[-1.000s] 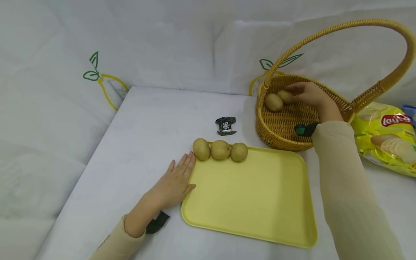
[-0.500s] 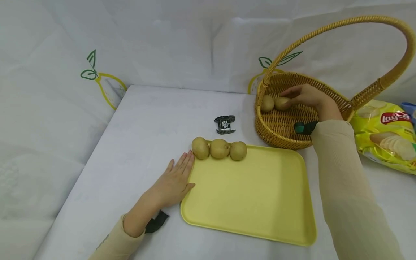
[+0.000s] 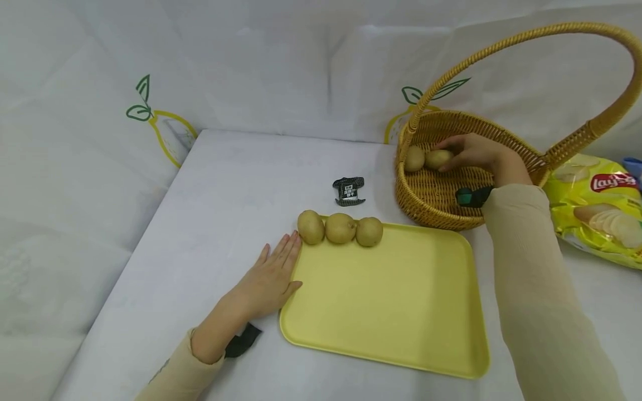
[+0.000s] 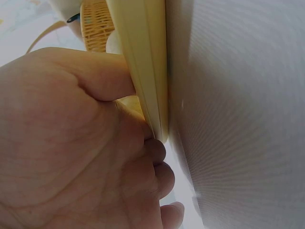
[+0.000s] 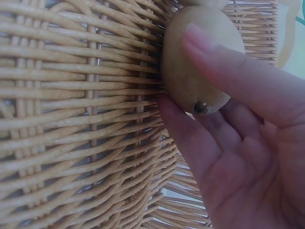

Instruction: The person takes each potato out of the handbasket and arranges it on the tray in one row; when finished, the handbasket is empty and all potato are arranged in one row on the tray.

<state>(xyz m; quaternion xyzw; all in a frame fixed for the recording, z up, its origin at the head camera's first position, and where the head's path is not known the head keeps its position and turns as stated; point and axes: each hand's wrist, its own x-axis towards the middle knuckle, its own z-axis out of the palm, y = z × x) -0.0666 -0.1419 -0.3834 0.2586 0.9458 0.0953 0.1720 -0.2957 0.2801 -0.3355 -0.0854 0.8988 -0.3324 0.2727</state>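
My right hand (image 3: 478,151) reaches into the wicker basket (image 3: 426,213) and grips a potato (image 3: 435,160) between thumb and fingers. In the right wrist view that potato (image 5: 178,67) lies close against the woven basket, thumb across its side. A second potato (image 3: 414,160) sits left of it by the basket wall. My left hand (image 3: 268,281) lies flat with straight fingers along the left edge of the yellow tray (image 3: 391,306). Its thumb touches the tray rim (image 4: 143,71) in the left wrist view. Three potatoes (image 3: 340,228) stand in a row along the tray's far edge.
A small black wrapped packet (image 3: 348,191) lies behind the tray. The basket's tall handle (image 3: 541,34) arches over its right side. A yellow chip bag (image 3: 597,206) lies right of the basket, with a white cloth backdrop (image 3: 281,67) behind the table.
Inside the basket, the potato under my right hand has come slightly nearer and left, and the second potato has shifted left. My left hand stays in place.
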